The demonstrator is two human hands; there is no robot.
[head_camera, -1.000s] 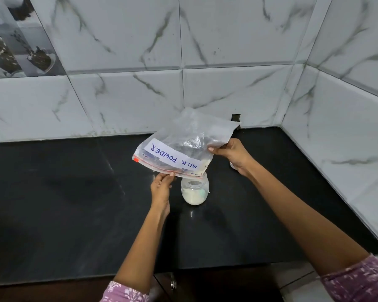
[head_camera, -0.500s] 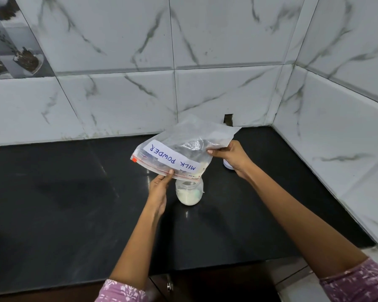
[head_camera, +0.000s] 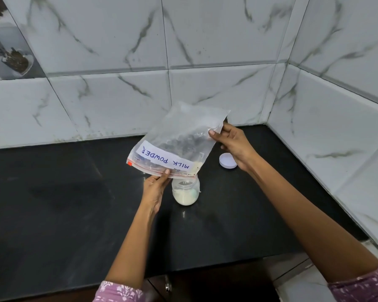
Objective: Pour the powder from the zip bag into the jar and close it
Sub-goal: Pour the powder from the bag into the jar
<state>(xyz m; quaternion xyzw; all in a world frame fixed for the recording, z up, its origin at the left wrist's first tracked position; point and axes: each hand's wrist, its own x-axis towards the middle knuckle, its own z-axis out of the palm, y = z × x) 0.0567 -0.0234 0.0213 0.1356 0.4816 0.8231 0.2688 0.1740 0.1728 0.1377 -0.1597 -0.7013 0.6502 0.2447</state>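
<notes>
Left hand (head_camera: 154, 192) pinches the lower, zip edge of the clear plastic zip bag with the white "MILK POWDER" label (head_camera: 179, 138), thumb on top at the red seal strip. Right hand (head_camera: 234, 147) grips the bag's upper right side between thumb and fingers, holding the closed bottom end raised toward the wall. Both hands are clenched on the bag; neither is free.

Landmark: the small clear glass jar (head_camera: 185, 192), upright on the black stone counter (head_camera: 52, 203).

- Bag hangs tilted directly above the jar, mouth end down, its lowest corner just over the jar's open top. Whether the corner touches the rim cannot be told.
- Jar holds pale, off-white powder, filling roughly the lower part; the neck is open, no lid on it.
- A little pale powder shows at the bag's lowest corner; the rest of the bag looks almost empty, with only a dusty film on the plastic.
- Round white plastic lid (head_camera: 227, 160) lies flat on the counter behind and to the right of the jar, well apart from it, just beside the right wrist.

Judgement: the pouring step is at its tail end. Next move likely calls for shaking the last residue down through the corner while keeping it centred over the narrow mouth, then putting the bag aside, reaching for the lid and fitting it on the jar. Main risk: powder spilling past the rim.
</notes>
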